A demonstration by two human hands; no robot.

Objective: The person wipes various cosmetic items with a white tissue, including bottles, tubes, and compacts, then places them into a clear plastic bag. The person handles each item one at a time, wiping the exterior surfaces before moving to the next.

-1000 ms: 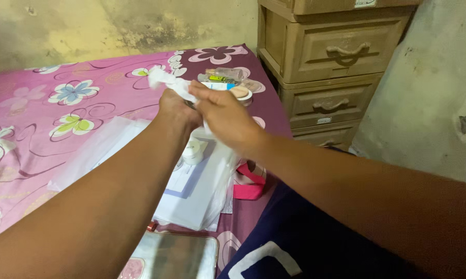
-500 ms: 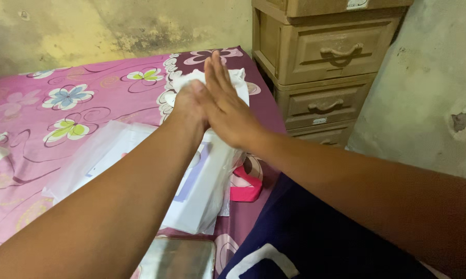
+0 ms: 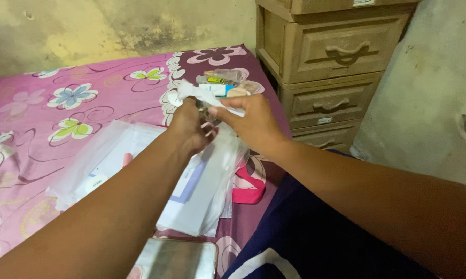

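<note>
Both hands are pinching one crumpled white paper wrapper (image 3: 204, 95), left hand (image 3: 189, 126) closed below it, right hand (image 3: 251, 121) gripping beside, and pulling evenly would probably avoid tearing it.

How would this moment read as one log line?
left hand: grips wrapper | right hand: grips wrapper | below: papers, bed

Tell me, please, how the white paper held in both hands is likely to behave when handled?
The white paper looks crumpled and thin between the left hand and right hand, so it is probably floppy, very light, and may tear easily.
</note>
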